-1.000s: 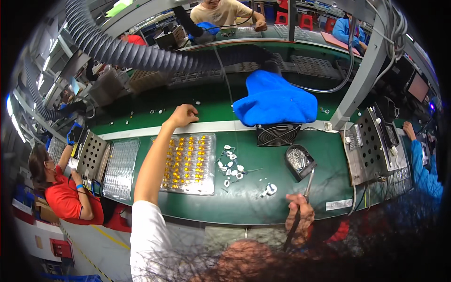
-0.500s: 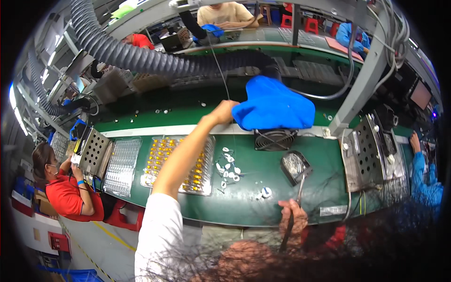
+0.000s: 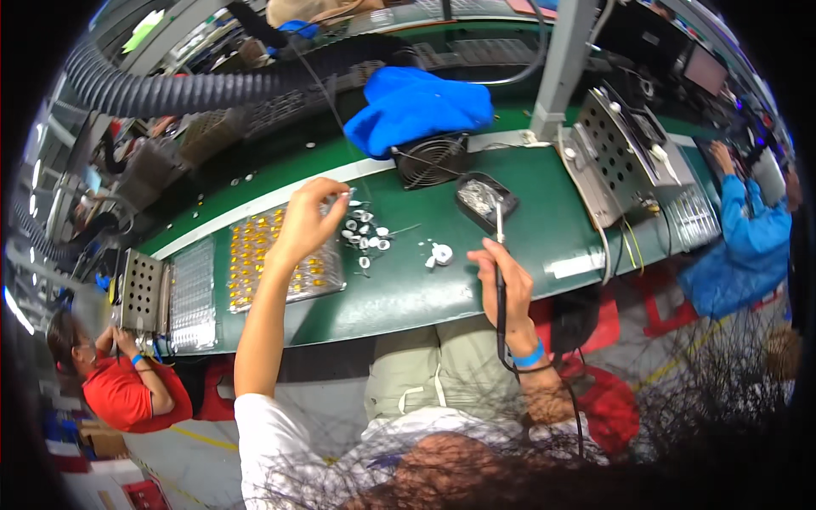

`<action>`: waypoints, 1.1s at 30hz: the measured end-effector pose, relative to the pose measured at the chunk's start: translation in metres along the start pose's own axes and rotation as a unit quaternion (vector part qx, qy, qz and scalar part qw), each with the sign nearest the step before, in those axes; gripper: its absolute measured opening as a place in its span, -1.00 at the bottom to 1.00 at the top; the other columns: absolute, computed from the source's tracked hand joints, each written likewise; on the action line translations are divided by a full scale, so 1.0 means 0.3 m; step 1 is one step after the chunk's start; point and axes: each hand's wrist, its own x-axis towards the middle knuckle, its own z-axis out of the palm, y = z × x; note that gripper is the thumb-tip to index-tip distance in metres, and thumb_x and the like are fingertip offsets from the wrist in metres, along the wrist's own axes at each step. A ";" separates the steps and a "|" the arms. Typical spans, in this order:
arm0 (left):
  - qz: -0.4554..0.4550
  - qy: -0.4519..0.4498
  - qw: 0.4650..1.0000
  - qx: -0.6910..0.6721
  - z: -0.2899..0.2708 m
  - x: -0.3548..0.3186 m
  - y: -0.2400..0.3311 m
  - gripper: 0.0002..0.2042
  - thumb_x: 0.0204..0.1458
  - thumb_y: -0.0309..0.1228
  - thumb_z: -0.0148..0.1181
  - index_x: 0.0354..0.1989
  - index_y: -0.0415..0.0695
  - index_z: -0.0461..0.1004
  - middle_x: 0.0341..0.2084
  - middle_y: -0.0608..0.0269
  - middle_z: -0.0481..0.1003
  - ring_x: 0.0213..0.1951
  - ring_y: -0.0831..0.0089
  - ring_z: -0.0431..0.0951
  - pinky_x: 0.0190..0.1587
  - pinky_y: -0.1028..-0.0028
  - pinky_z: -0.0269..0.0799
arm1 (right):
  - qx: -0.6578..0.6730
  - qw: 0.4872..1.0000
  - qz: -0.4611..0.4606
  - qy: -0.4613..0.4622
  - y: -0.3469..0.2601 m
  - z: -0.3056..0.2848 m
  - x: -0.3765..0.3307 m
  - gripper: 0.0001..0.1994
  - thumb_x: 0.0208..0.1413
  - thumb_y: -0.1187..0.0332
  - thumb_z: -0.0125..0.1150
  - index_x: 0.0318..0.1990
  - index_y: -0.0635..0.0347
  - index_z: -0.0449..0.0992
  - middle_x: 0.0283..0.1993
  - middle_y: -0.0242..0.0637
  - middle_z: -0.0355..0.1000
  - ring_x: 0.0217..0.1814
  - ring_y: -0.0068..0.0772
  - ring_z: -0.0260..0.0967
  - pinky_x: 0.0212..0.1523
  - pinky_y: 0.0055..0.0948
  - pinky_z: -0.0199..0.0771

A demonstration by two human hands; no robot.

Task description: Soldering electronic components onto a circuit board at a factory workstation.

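My right hand (image 3: 507, 285) is closed around a soldering iron (image 3: 501, 306), whose metal end points away from me over the edge of a small black tray (image 3: 508, 206) of silvery bits. My left hand (image 3: 310, 219) hovers above the far right part of a clear tray of yellow parts (image 3: 255, 246). Its thumb and forefinger come together at a tiny whitish piece, too small to name. Just right of that hand lie several white ring-shaped parts (image 3: 382, 245) with dark leads. A white round roll (image 3: 441, 253) sits nearer the middle of the green bench.
A blue cloth (image 3: 416, 106) drapes over a black fan (image 3: 431, 161) at the back. Perforated metal boxes (image 3: 608, 161) stand on the right and left. A grey hose (image 3: 195, 93) crosses above. Co-workers in red (image 3: 140, 395) and blue (image 3: 739, 246) sit on either side.
My left hand has left the blue cloth and come back toward the white parts. The soldering iron still reaches to the black tray. The view has shifted, showing more of my lap.
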 end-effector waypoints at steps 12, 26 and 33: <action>0.135 -0.107 0.984 0.037 0.150 -0.200 0.223 -0.77 0.01 -0.53 0.43 -0.13 -0.21 0.63 -0.14 0.12 0.56 -0.08 0.11 0.56 -0.01 0.22 0.51 | 0.008 0.999 -0.025 -0.024 -0.022 0.016 0.010 -0.68 0.30 0.60 0.18 0.19 0.29 0.49 -0.17 -0.17 0.68 -0.44 -0.41 0.50 -0.37 -0.45 0.55; -0.035 0.035 0.996 0.079 -0.110 -0.467 0.087 -0.73 -0.04 -0.69 0.41 -0.13 -0.19 0.66 -0.28 0.17 0.63 -0.22 0.23 0.59 -0.16 0.30 0.53 | 0.006 0.999 -0.018 -0.032 -0.010 -0.002 -0.009 -0.72 0.32 0.61 0.14 0.16 0.33 0.46 -0.18 -0.06 0.68 -0.20 -0.14 0.67 -0.10 -0.29 0.61; 0.027 0.074 0.993 0.088 -0.078 -0.462 0.075 -0.71 -0.07 -0.73 0.43 -0.15 -0.20 0.67 -0.27 0.15 0.67 -0.16 0.24 0.66 -0.11 0.35 0.59 | -0.003 0.999 -0.028 -0.041 -0.010 -0.029 -0.025 -0.60 0.14 0.73 0.26 0.15 0.36 0.47 -0.18 -0.07 0.68 -0.28 -0.10 0.65 -0.25 -0.33 0.59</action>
